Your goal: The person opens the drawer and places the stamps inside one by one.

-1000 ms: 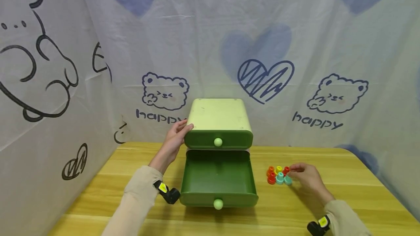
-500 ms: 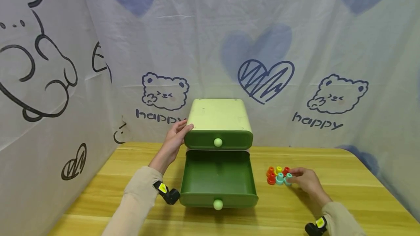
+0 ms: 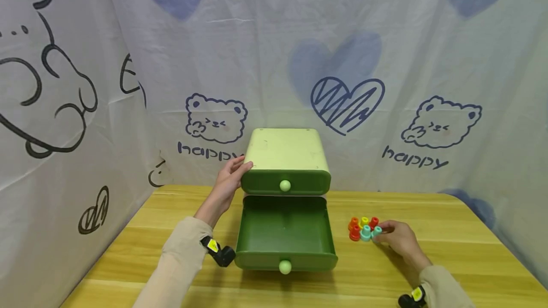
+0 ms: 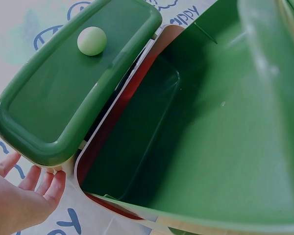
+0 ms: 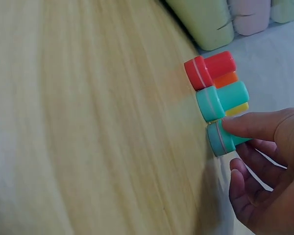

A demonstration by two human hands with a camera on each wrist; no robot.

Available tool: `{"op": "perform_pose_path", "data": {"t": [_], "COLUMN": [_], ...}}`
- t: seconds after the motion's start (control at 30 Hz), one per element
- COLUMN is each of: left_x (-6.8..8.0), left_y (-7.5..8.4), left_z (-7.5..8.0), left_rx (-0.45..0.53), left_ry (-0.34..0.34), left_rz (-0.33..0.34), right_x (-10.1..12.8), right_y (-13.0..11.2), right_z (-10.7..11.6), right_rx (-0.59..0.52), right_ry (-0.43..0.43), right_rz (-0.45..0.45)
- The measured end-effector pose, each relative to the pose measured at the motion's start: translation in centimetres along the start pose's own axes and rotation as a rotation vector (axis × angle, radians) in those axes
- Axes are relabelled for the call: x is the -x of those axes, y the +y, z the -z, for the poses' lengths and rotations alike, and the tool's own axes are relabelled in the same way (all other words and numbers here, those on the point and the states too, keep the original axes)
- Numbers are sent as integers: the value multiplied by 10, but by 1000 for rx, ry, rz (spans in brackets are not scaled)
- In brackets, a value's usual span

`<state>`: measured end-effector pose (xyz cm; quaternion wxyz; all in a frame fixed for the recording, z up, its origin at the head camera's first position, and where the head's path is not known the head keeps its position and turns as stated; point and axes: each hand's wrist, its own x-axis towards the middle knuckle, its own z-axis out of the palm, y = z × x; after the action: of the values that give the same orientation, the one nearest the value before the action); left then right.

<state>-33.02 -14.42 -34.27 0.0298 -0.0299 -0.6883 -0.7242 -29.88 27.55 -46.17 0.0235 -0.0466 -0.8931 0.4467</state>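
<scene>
My right hand (image 3: 402, 239) pinches a turquoise peg (image 5: 220, 138) with a wide round base between thumb and fingers. The peg stands upright on the table, at the near right corner of a small cluster. Close beside it are another turquoise peg (image 5: 220, 102), a red peg (image 5: 208, 70), an orange one (image 3: 353, 223), a yellow one (image 3: 364, 221) and a second red one (image 3: 374, 222). At the left, my left hand (image 3: 227, 182) rests on the upper side of a green drawer cabinet (image 3: 284, 149), thumb at the front top corner, fingertips against its side.
The lower drawer (image 3: 286, 260) is pulled far out, with nothing seen inside. Above it the upper drawer (image 3: 263, 183) is closed, its round knob (image 4: 92, 41) facing forward. Behind the wooden table (image 3: 184, 260) hangs a printed white cloth (image 3: 274, 51).
The right-hand turquoise peg was tipped with its base showing; it now stands upright beside the others. My right hand has lowered slightly with it. The left hand stays on the cabinet.
</scene>
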Motion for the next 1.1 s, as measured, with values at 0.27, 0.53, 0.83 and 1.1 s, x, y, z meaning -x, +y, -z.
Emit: {"op": "perform_pose_path", "data": {"t": [0.27, 0.53, 0.83, 1.1], "left_x": [-1, -1, 0, -1], "left_y": [-1, -1, 0, -1], "left_z": [0, 0, 1, 0], "left_rx": [5, -1, -4, 4], "left_ry": [-12, -12, -2, -3], "left_rz": [-5, -9, -5, -8], "right_x": [4, 10, 12, 16], "right_y": [-4, -7, -23, -46], "right_z": [3, 12, 15, 12], "right_rx": [111, 155, 191, 177], "right_ry": [3, 23, 33, 14], "right_rz": [77, 175, 254, 293]}}
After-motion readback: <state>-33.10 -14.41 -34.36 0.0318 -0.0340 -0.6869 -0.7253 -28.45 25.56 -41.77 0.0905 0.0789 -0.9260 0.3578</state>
